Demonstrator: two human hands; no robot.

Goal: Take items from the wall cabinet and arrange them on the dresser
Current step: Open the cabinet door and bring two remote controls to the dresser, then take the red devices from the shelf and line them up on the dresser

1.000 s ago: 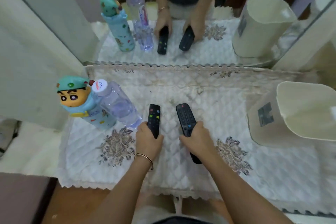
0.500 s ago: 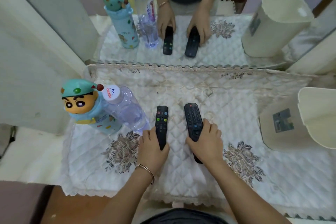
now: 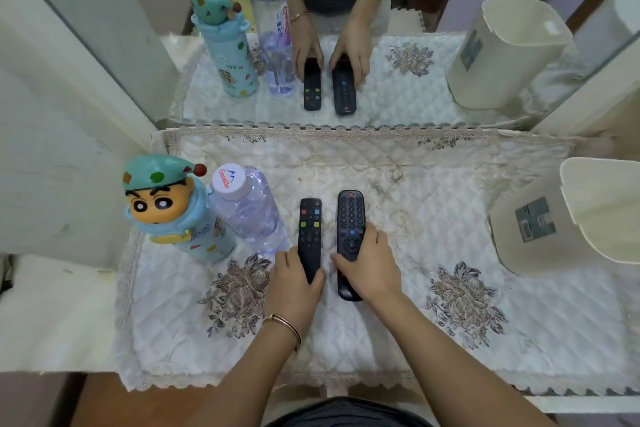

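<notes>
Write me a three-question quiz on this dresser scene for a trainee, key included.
1. True or false: the left hand grips the slim remote with coloured buttons.
2. What stands immediately left of the water bottle? A) a mug B) the cartoon flask C) a tissue box
3. Fill in: the larger remote is gripped by the ___ hand.
Key: 1 true; 2 B, the cartoon flask; 3 right, the right hand.
</notes>
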